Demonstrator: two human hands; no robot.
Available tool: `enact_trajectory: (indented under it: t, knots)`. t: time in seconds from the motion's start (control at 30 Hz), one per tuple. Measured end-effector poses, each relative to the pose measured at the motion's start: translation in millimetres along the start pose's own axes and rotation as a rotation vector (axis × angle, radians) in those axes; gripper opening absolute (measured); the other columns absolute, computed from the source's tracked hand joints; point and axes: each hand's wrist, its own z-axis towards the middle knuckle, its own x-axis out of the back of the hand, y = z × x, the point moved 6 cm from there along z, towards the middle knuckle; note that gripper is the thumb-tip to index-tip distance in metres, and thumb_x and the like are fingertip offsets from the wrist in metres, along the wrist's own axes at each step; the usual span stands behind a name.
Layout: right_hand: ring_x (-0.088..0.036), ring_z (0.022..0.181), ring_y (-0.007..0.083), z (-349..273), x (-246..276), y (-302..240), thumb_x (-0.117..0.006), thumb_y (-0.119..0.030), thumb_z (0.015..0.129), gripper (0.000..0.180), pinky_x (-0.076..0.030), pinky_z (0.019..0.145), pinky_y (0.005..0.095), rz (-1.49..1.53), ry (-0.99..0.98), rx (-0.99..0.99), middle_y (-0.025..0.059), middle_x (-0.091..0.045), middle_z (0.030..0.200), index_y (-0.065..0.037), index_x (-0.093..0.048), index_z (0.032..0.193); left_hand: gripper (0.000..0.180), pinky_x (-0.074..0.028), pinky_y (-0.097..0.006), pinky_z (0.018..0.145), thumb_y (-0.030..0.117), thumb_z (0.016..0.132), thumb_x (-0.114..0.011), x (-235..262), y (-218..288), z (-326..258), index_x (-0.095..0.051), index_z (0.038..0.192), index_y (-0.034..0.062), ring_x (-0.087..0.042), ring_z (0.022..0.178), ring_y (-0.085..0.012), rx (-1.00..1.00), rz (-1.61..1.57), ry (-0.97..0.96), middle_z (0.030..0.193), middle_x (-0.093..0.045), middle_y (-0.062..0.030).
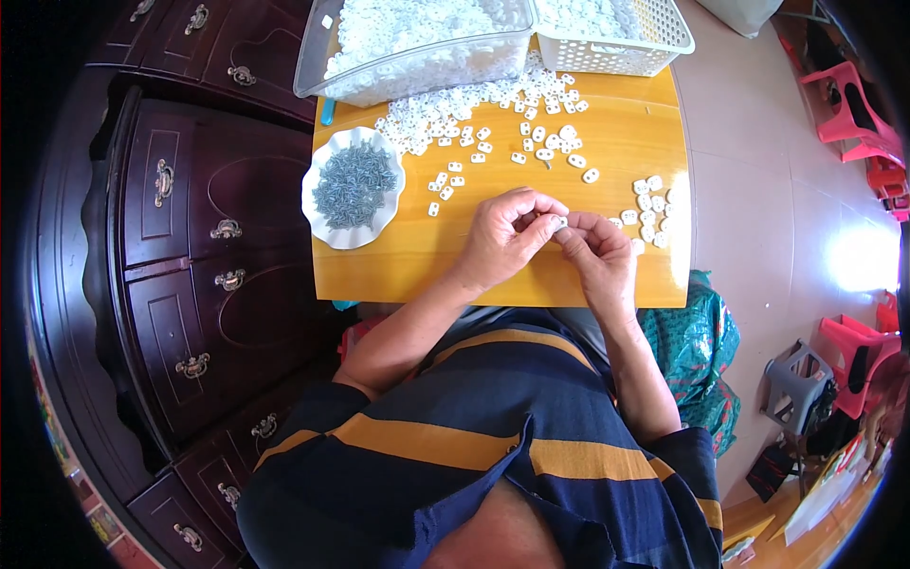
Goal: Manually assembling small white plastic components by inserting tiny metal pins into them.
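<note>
The small white piece (561, 224) is raised at the fingertips, over the right half of the desk (374, 278) and nearer its near edge than its far one. From my end I see the left hand (502, 237) pinching it between thumb and forefinger. The right hand (602, 256) meets it there, thumb and finger bent in close; what they grip is hidden, so I cannot tell whether they are pressed together. Along the left edge I have a white wavy-rimmed dish (349, 239) heaped with grey screws (355, 185). A clear bin (379, 87) fills the far left corner, a white perforated basket (616, 63) the far right, both loaded with white pieces. More loose pieces (417, 125) spill from the bin toward the desk's middle (some lie singly), and a separate cluster (647, 202) sits by the right edge.
</note>
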Motion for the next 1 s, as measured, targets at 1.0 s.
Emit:
enact_trajectory:
  t: [1.0]
  knots:
    - [-0.069,0.081,0.0080,-4,-5,12,-0.061,-0.024,0.106,0.024,-0.054,0.073,0.0220,0.407,-0.077,-0.311,0.0040,-0.076,0.096,-0.003,-0.073,0.108,0.032,-0.058,-0.037,0.078,0.003,0.083,-0.081,-9,24,-3,-0.070,0.113,0.0014,-0.071,0.091,-0.0307,-0.266,0.478,-0.165,0.102,-0.071,-0.0147]
